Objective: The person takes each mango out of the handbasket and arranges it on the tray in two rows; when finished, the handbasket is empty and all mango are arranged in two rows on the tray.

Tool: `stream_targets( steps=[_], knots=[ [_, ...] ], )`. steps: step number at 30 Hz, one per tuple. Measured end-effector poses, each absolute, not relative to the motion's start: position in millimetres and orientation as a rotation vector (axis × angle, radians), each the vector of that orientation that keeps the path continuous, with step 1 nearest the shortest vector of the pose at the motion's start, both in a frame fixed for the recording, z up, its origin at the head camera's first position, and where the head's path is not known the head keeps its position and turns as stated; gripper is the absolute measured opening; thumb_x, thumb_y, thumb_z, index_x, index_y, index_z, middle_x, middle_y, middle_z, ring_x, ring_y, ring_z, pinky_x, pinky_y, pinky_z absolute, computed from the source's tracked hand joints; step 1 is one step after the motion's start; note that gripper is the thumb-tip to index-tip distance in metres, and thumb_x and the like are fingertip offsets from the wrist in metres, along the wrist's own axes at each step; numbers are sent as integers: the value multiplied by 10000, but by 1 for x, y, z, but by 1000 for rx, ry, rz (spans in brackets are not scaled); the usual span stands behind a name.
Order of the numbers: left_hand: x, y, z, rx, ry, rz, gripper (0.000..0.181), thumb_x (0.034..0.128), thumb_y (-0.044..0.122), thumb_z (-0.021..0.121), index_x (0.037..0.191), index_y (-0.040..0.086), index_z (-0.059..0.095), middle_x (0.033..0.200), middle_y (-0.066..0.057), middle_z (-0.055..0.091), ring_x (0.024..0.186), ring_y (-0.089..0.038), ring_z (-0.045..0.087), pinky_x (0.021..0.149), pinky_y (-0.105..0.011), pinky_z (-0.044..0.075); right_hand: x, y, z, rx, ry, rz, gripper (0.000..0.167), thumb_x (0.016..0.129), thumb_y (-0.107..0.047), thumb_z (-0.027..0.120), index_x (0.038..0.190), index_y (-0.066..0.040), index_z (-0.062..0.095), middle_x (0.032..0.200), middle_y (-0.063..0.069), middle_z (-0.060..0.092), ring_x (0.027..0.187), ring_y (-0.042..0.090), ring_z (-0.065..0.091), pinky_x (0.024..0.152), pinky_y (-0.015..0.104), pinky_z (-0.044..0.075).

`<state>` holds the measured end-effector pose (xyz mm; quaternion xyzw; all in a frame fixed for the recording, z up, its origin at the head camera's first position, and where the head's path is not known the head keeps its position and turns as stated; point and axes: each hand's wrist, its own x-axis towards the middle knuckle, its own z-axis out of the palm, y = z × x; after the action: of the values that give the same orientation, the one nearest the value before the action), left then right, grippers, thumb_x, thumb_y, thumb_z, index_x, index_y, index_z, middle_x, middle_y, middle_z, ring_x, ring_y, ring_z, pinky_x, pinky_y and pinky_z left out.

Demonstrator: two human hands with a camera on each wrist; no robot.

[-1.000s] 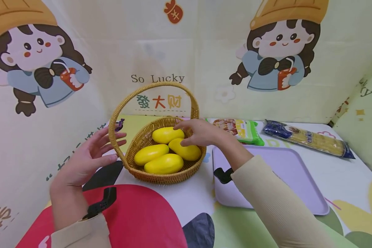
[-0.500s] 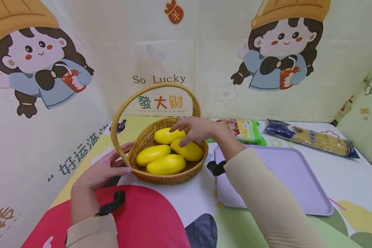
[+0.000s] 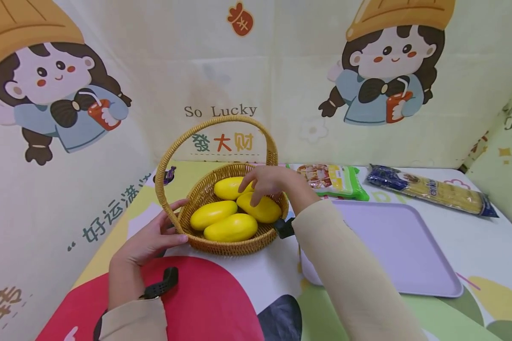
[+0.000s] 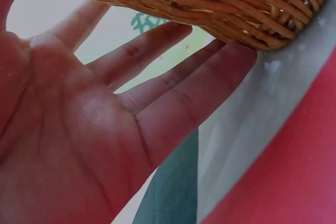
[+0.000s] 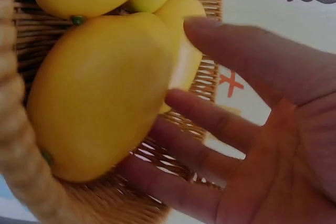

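Several yellow mangoes lie inside a wicker basket [image 3: 234, 248] with a tall arched handle. My left hand [image 3: 151, 239] is at the basket's left side in the head view; in the left wrist view its spread fingers [image 4: 181, 100] reach to the woven underside. Over the basket's right rim comes my right hand [image 3: 273, 181], nearest to the right-hand mango [image 3: 266, 210]. Seen from the right wrist, that mango [image 5: 100, 98] has my fingertips along its side, with the thumb [image 5: 226, 38] held apart from it. Whether the fingertips touch the mango is hard to tell.
A lilac tray [image 3: 392, 251] lies right of the basket, partly under my right sleeve. Behind it are a green-edged food packet [image 3: 333, 181] and a long packet of noodles [image 3: 431, 189]. A purple-wrapped sweet [image 3: 169, 175] lies behind the handle's left side. Printed cloth walls stand around the table.
My left hand has moved right and down to the basket's left side. My right hand has first shifted slightly left, then dropped closer to the right-hand mango. The basket stays in place.
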<state>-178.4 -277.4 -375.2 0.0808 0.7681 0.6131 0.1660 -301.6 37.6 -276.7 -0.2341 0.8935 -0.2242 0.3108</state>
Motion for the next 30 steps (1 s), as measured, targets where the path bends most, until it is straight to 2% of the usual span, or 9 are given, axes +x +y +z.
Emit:
stream_targets(
  steps=[2,6,9,13,18,25,30],
  knots=[
    [-179,-277,-376,236,2186,1746,887,948,138,734,1640,294,201,1687,-148,215,1373,-267,510,1000,-261,535,-303,36,-279,-579,2371,-581,497,900,-144,773,1362,-303,678,1476,81,530,1248,263,549,964,475,561],
    [-181,-276,-378,246,2187,1748,880,947,140,734,1636,295,209,1679,-148,228,1365,-257,516,1001,-258,533,-303,33,-283,-530,2401,-547,477,888,-119,772,1312,-329,708,1528,27,468,1107,253,540,898,422,564],
    [-182,-275,-380,245,2182,1756,878,949,133,731,1636,294,210,1669,-150,247,1334,-217,539,996,-259,538,-300,30,-284,-527,2413,-498,488,883,-104,769,1300,-351,712,1626,5,378,1154,268,536,875,392,557],
    [-182,-276,-380,260,2173,1768,873,952,116,721,1639,280,206,1657,-156,272,1286,-154,579,993,-265,545,-295,28,-284,-520,2418,-412,541,872,-104,779,1322,-390,689,1656,16,347,1275,280,473,960,420,532],
    [-181,-277,-381,266,2194,1757,876,947,135,729,1638,289,214,1670,-163,250,1278,-110,581,990,-253,541,-291,28,-285,-510,2403,-388,567,861,-108,796,1326,-412,680,1661,32,341,1315,277,417,1015,434,496],
    [-177,-277,-381,227,2201,1769,875,950,140,729,1640,300,216,1666,-168,266,1265,-89,589,989,-251,540,-290,34,-285,-594,2426,-470,564,871,-134,798,1360,-382,666,1618,37,411,1263,279,476,973,421,519],
    [-176,-277,-380,211,2216,1774,878,940,149,740,1637,297,227,1657,-180,284,1246,-81,596,979,-246,542,-291,41,-279,-694,2456,-527,583,873,-151,799,1398,-352,646,1617,26,424,1329,275,488,1076,457,485]
  ],
)
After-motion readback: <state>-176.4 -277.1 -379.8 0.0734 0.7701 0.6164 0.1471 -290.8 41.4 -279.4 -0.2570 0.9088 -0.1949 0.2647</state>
